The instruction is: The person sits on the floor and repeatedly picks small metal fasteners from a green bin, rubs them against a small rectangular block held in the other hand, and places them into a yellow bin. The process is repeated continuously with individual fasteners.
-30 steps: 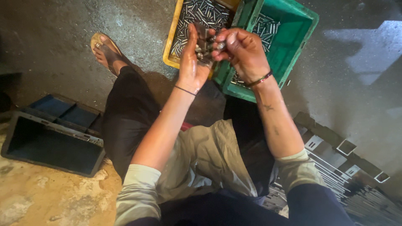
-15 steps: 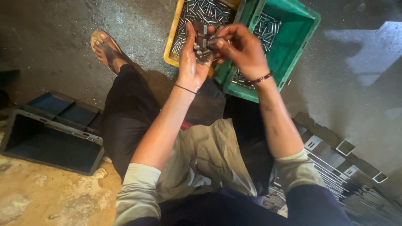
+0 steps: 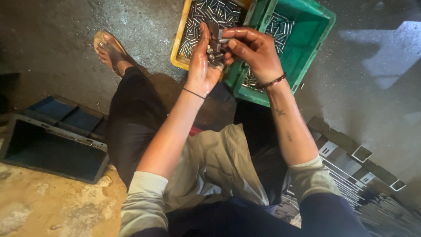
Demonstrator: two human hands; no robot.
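Dark blue tray (image 3: 52, 149), empty and open-topped, lies far left on the concrete floor (image 3: 57, 52), touching the person's left leg; a second flat blue tray (image 3: 66, 109) sits just behind it. Sandalled foot (image 3: 109, 50) stretched out ahead, near the yellow crate (image 3: 180, 44).

Left hand (image 3: 201, 66) is raised, palm cupped to the right, grip closed loosely round a bundle of small metal pins (image 3: 215, 55). Right hand (image 3: 254, 52) meets it from the right, thumb and fingertips pinched on one pin at the top of the bundle. Both hands hover over the seam between the yellow crate and the green crate (image 3: 307, 48), each holding loose pins of the same kind.

Doing it well, by my read: keep the left palm tilted up so the bundle doesn't spill, pinch one pin at a time, stay above the crates so drops land inside.

Edges: green crate's near rim sits just under the right wrist, so a low elbow could clip it. Stacked metal channel pieces (image 3: 364, 184) crowd the right knee, little room there. Open floor lies upper left and far right.
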